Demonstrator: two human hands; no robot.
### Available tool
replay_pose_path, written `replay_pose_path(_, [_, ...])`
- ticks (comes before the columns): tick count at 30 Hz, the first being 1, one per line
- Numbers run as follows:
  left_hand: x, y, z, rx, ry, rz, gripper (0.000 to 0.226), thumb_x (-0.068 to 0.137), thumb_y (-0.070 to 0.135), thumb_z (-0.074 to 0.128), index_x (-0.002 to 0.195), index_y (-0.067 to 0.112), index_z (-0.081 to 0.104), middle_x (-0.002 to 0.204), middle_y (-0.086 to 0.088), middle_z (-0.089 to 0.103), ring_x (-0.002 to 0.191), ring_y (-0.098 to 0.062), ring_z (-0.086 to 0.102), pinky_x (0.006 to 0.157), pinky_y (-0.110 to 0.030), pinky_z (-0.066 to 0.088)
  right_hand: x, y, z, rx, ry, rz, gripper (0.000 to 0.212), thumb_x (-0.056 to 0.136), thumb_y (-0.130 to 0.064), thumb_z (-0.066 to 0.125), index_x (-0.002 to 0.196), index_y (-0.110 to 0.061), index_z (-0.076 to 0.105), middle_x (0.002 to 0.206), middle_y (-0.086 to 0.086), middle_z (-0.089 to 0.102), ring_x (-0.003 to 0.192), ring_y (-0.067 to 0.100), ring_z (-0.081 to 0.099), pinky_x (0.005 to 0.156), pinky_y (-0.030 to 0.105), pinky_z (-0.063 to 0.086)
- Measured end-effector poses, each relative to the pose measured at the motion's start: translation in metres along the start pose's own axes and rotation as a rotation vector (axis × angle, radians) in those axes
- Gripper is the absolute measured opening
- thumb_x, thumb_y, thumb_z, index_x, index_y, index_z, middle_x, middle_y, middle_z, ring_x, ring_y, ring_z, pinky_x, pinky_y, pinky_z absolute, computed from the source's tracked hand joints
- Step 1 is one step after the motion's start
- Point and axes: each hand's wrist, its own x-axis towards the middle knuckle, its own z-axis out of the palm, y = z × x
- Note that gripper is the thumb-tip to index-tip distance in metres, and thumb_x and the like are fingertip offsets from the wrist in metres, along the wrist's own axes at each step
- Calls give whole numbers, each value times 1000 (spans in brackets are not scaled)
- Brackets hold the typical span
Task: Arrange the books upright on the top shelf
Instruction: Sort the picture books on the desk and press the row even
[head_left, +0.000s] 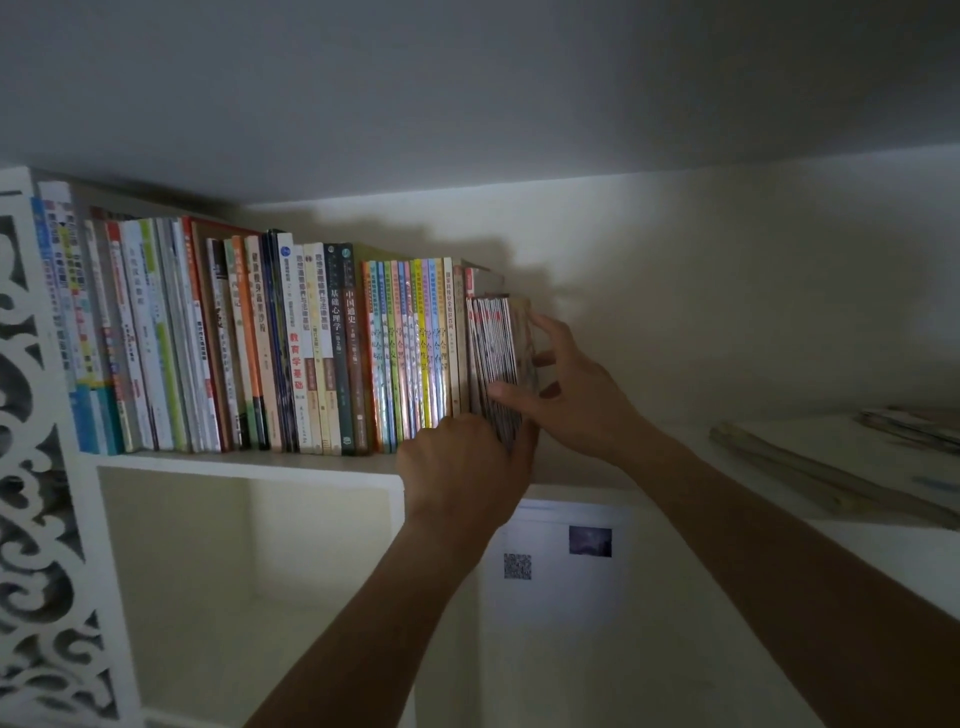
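A long row of upright books fills the top shelf from its left end to the middle. At the row's right end stands a bundle of thin red-spined booklets, tilted slightly. My right hand grips this bundle, thumb across the spines and fingers round its right side. My left hand is curled at the bundle's lower front corner, against the shelf edge.
Flat books and papers lie on the shelf at the right, with more at the far right. A white fretwork panel borders the left. Below are an open compartment and a white sheet with a QR code.
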Motion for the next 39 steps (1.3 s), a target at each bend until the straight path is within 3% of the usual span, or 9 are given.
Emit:
replay_pose_path(5, [-2, -2, -14, 0, -15, -13, 63, 100, 69, 16, 74, 21, 46, 55, 10, 30, 46, -5, 29, 48, -21, 14, -9, -4, -9, -21, 8, 30, 90, 85, -61, 70, 156, -33, 23, 137, -9, 53, 102, 11, 58, 98, 38, 51])
replay_pose_path(10, [-8, 2, -10, -41, 128, 119, 50, 97, 53, 55, 66, 15, 60, 47, -1, 44, 37, -22, 46, 50, -19, 28, -22, -17, -22, -29, -19, 97, 84, 88, -58, 68, 155, -31, 27, 130, -8, 51, 110, 18, 61, 98, 36, 49])
replay_pose_path(14, [-10, 27, -1, -81, 71, 194, 63, 102, 53, 16, 109, 10, 61, 91, -13, 64, 78, -30, 61, 60, -33, 38, -41, -5, -40, -232, -10, 156, 70, 94, -63, 55, 151, -27, 34, 143, 6, 53, 126, 28, 55, 104, 44, 46])
replay_pose_path(18, [-9, 73, 0, -311, 122, 285, 53, 93, 51, 44, 117, 7, 60, 117, -20, 61, 104, -39, 58, 80, -46, 52, -69, 16, -83, -545, 3, 195, 61, 101, -58, 43, 152, -26, 35, 143, 9, 50, 130, 33, 49, 105, 47, 44])
replay_pose_path(23, [-13, 140, -3, -558, 145, 388, 52, 93, 56, 47, 122, 15, 63, 127, -12, 60, 111, -35, 57, 84, -47, 52, -125, 19, -161, -746, 98, 176, 51, 99, -48, 54, 142, -22, 48, 134, 4, 55, 125, 26, 51, 98, 40, 47])
replay_pose_path(28, [-35, 191, -18, -692, 142, 508, 57, 87, 68, 51, 124, 26, 63, 136, -2, 58, 122, -26, 54, 92, -42, 47, -181, 41, -234, -775, 214, 326, 40, 100, -34, 54, 139, -26, 50, 131, 0, 59, 119, 22, 54, 97, 39, 48])
replay_pose_path(32, [-43, 218, -25, -726, 114, 577, 56, 87, 74, 48, 122, 33, 64, 134, 3, 58, 120, -22, 54, 94, -40, 47, -211, 78, -285, -798, 219, 520, 59, 87, -4, 57, 142, -22, 48, 134, 3, 58, 122, 26, 56, 100, 40, 49])
replay_pose_path(35, [-44, 229, -23, -707, 65, 638, 48, 91, 71, 45, 118, 37, 65, 125, 8, 60, 110, -19, 57, 88, -37, 48, -220, 103, -305, -908, 108, 604, 72, 84, -3, 64, 148, -24, 40, 145, 2, 51, 131, 26, 49, 104, 39, 45])
replay_pose_path(39, [-43, 230, -14, -664, 63, 674, 35, 98, 56, 41, 114, 36, 65, 108, 9, 62, 99, -20, 59, 80, -36, 47, -212, 130, -314, -981, 10, 535, 66, 88, -5, 62, 147, -29, 43, 141, -1, 53, 126, 24, 51, 102, 39, 49])
